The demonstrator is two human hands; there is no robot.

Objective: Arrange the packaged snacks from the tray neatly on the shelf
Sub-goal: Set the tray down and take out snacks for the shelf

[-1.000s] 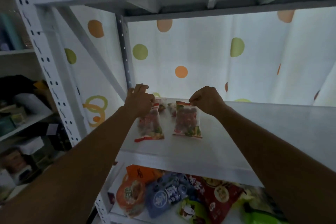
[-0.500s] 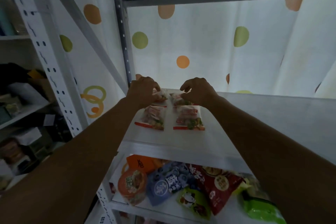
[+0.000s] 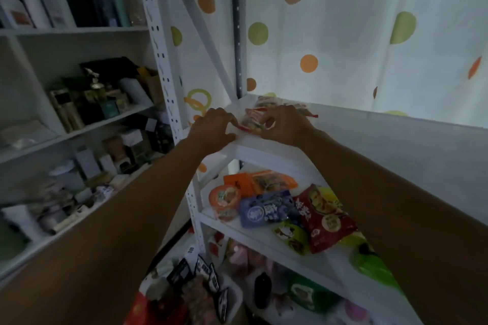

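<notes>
White metal shelf point(image 3: 369, 145) carries the clear snack packets point(image 3: 252, 123) at its front left corner, where the left hand point(image 3: 214, 129) lies flat, fingers loosely spread, beside them and the right hand point(image 3: 285, 126) pinches the nearest one's edge.

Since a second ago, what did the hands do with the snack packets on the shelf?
A second ago each hand pinched a packet's top edge; both let go, and the packets now lie flat. The left hand came back to the front edge of the shelf, resting open; the right hand lies curled over them, grip unclear. The packets stayed at the left end.
</notes>
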